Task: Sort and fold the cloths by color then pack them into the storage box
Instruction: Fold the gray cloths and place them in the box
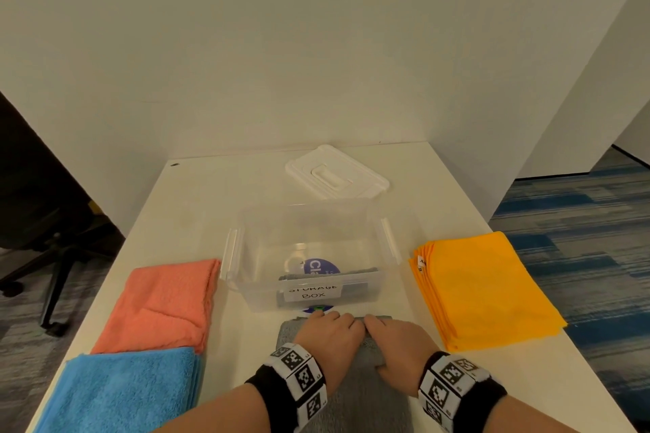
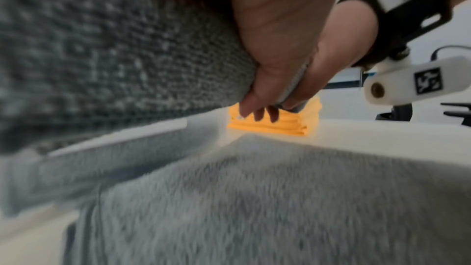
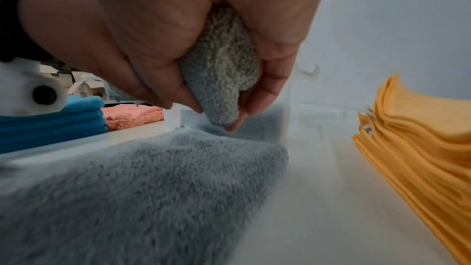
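Note:
A grey cloth point(image 1: 291, 331) lies on the white table point(image 1: 211, 193) just in front of the clear storage box point(image 1: 246, 257). My left hand point(image 1: 330, 319) and right hand point(image 1: 373, 323) sit side by side at its far edge, fingers curled round a raised fold. In the right wrist view the right hand point(image 3: 219, 116) pinches a bunch of grey cloth point(image 3: 224, 72) above the flat layer point(image 3: 142, 178). The left wrist view shows lifted grey cloth point(image 2: 114, 57) over a lower layer point(image 2: 280, 209). A folded grey cloth point(image 1: 355, 272) lies in the box.
An orange stack point(image 1: 482, 292) lies right of the box. A coral stack point(image 1: 165, 302) and a blue stack point(image 1: 123, 394) lie on the left. The white lid point(image 1: 337, 172) rests behind the box. Beyond the table's left edge stands an office chair point(image 1: 52, 257).

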The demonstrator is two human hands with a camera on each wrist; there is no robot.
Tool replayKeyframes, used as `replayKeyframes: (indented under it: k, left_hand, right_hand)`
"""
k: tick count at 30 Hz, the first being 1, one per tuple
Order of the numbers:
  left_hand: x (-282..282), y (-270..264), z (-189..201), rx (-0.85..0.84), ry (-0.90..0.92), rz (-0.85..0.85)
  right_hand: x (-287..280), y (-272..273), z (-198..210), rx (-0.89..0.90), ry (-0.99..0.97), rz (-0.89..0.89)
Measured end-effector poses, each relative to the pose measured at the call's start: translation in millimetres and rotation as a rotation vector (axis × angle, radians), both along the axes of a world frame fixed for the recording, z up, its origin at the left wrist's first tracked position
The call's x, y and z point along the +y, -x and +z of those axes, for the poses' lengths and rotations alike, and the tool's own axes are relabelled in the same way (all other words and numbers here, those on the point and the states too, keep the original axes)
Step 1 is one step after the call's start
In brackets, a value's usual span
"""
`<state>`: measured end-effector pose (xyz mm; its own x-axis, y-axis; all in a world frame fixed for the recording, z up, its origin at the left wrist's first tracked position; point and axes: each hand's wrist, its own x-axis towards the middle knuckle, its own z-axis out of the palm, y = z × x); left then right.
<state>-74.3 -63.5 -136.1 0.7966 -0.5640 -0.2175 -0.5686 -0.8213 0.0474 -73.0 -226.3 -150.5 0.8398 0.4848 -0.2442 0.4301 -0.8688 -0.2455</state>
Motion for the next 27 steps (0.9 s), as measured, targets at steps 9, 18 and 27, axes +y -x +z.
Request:
replayKeyframes:
  k: [9,18,27]
  left_hand:
    - [12.7,-10.4,45.2,-0.126,0.052,0.07]
    - [16.8,-62.8,82.9,-0.223,-0.078,0.028]
    - [19.5,-108.6,77.3,-0.198,-0.059,0.08]
  right_hand:
    - [12.2,-14.2,52.9,-0.04,-0.078,0.079]
    - [12.1,-58.7,89.7,-0.193,-0.033,0.085]
    - [7.0,-107.8,67.5,-0.272,0.025,-0.139]
